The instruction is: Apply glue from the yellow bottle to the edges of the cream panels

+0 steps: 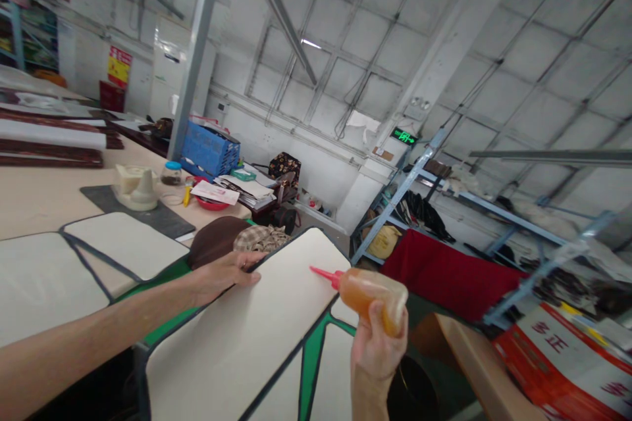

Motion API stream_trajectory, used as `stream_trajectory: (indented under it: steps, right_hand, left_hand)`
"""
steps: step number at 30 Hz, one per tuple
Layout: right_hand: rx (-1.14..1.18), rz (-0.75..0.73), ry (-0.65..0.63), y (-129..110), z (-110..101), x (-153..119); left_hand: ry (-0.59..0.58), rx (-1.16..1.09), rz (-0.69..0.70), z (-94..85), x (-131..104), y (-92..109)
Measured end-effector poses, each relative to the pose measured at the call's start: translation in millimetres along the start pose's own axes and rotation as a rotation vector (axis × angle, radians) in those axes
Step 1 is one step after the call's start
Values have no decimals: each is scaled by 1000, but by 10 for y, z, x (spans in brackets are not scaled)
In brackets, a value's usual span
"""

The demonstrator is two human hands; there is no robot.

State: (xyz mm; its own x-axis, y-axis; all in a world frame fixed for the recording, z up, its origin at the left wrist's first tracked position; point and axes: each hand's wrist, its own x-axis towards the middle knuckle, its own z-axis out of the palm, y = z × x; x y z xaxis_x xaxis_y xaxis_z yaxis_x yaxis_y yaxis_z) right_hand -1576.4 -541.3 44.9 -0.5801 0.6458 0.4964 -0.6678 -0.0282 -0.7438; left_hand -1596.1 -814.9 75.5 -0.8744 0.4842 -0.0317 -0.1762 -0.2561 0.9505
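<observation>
My left hand (232, 274) grips the dark edge of a white, dark-edged panel (257, 322), its thumb on the face and its other fingers behind the edge. The panel is tilted up in front of me. In my right hand (378, 345) is a squeeze bottle (372, 293) of amber liquid, lying nearly sideways. Its pink nozzle (324, 273) points left over the panel's upper right part; whether the tip touches the surface I cannot tell. More white panels (330, 375) with dark edges lie beneath on a green surface (312, 355).
On the table to the left are further panels (126, 243), a tape dispenser (141, 191) on a dark mat (170, 214), a blue-lidded jar (172, 173) and a red bowl (212, 204). A brown round seat (217, 240) stands beyond. Cartons (557, 348) and a metal rack (415, 171) are at right.
</observation>
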Motion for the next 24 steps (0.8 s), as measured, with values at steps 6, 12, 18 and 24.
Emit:
stream_trajectory:
  steps: [6, 12, 18, 24]
  right_hand:
    - [72, 263, -85, 54, -29, -780]
    - [16, 35, 126, -160, -21, 24]
    - [-14, 200, -3, 3, -152, -478]
    - [-4, 64, 19, -75, 52, -296]
  left_hand:
    - [51, 60, 23, -115, 95, -47]
    - [10, 43, 2, -152, 51, -102]
    - [32, -27, 15, -221, 118, -147]
    - [33, -23, -1, -101, 30, -109]
